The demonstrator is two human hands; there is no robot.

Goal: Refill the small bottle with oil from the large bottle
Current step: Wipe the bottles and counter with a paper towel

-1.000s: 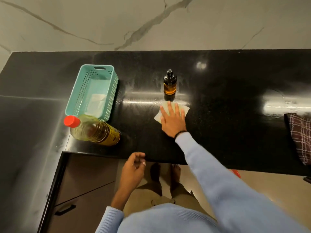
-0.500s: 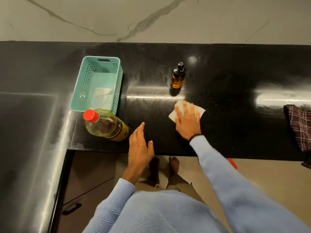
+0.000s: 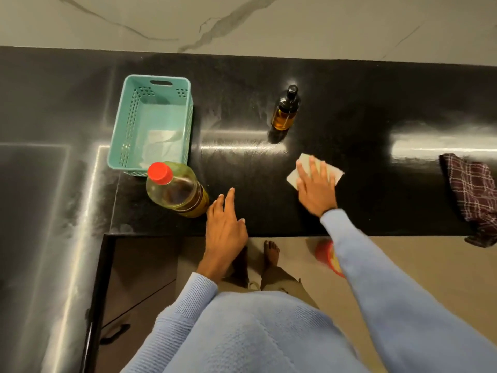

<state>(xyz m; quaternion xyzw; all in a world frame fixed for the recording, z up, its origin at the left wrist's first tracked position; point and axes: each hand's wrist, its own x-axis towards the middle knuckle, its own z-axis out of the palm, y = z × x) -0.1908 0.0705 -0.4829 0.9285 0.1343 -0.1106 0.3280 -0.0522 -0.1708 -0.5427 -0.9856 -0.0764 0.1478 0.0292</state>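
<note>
left hand [image 3: 224, 224]: I see straight fingers holding nothing, tips just beside the large bottle [image 3: 176, 191].
right hand [image 3: 316, 189]: flat, fingers spread, pressing a white napkin [image 3: 336, 172] onto the black counter [image 3: 349, 109].
large bottle: red-capped, standing in front of the teal basket [image 3: 122, 135].
small bottle [image 3: 285, 110]: amber, upright, farther back, apart from both hands.

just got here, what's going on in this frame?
A person is at the counter. The right hand presses a tissue flat on it, near the small bottle. The left hand is open just beside the large bottle, which stands by the basket; contact unclear. Both bottles stand capped, so nothing is being poured.
</note>
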